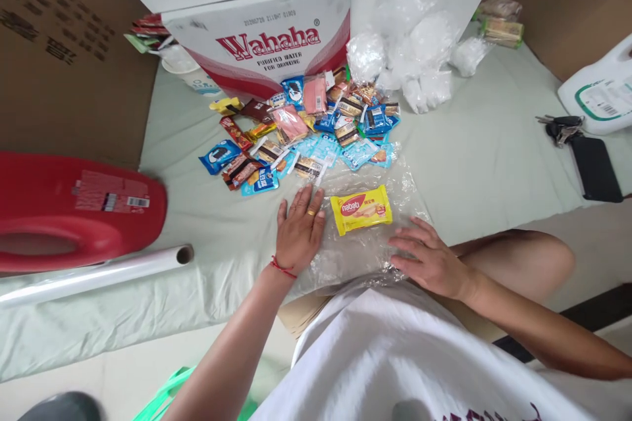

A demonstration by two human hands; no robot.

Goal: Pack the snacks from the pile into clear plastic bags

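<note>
A yellow Nabati wafer packet [362, 209] lies on a spread sheet of clear plastic film [345, 253] at the front edge of the cloth-covered surface. My left hand [299, 227] rests palm down on the film's left side, fingers stretched out and pointing away from me. On the right, my right hand [432, 256] touches the film's edge, with its fingers apart and nothing in them. The packet lies between both hands, untouched by either. Just beyond the film is a pile of small wrapped snacks [311, 125] in blue, pink and brown wrappers.
A white Wahaha water carton [266, 39] stands behind the snacks, beside a heap of crumpled clear plastic bundles [409, 46]. At left are a red jug [123, 210] and a roll of film [99, 273]. Keys [560, 128], a black phone-like object [595, 168] and a white jug [605, 89] sit at right.
</note>
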